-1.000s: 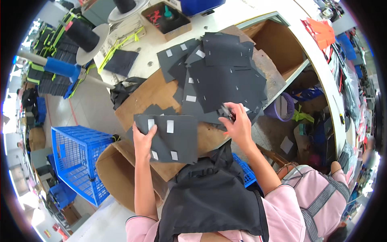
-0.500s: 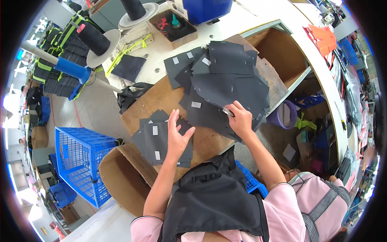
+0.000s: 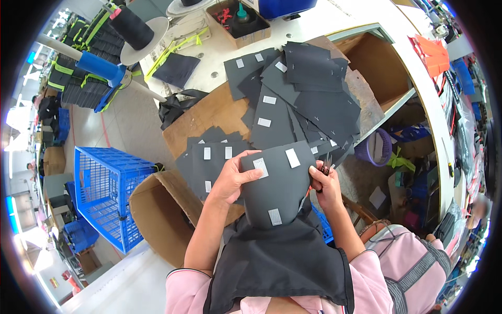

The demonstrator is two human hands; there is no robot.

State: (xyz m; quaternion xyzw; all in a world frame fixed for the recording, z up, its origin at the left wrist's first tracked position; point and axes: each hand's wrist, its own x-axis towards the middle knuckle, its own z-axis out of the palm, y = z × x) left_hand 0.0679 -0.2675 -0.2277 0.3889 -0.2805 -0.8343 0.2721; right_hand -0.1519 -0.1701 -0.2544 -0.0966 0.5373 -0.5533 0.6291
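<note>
Holding a dark grey fabric piece (image 3: 277, 188) up over the lap, the person has both hands on it — the left hand (image 3: 232, 180) grips its left edge with the thumb on top and the fingers curled round the cloth, pinching it. The right hand (image 3: 325, 183) is pressed against the piece's right edge; its fingers are closed around a small dark tool (image 3: 325, 168), though what kind of tool cannot be told. White rectangular labels sit on the piece, two near its far edge and one near its close end.

Just to the left and slightly beyond, a small stack of similar labelled pieces (image 3: 209, 159) lies on a brown cardboard sheet (image 3: 204, 118) covering the table (image 3: 293, 23). Farther off and to the right, a larger fanned pile of dark pieces (image 3: 306, 99) spreads across the cardboard. At the far edge of the table stands a shallow open box (image 3: 238, 21) with small red and green items, and to the far left a black thread cone (image 3: 130, 26) on a round base.

Off the table on the left a blue plastic crate (image 3: 104, 193) sits on the floor, with an open cardboard box (image 3: 159, 214) close beside it. A black apron (image 3: 282, 261) covers the person's front — pink sleeves show at the near edge.
</note>
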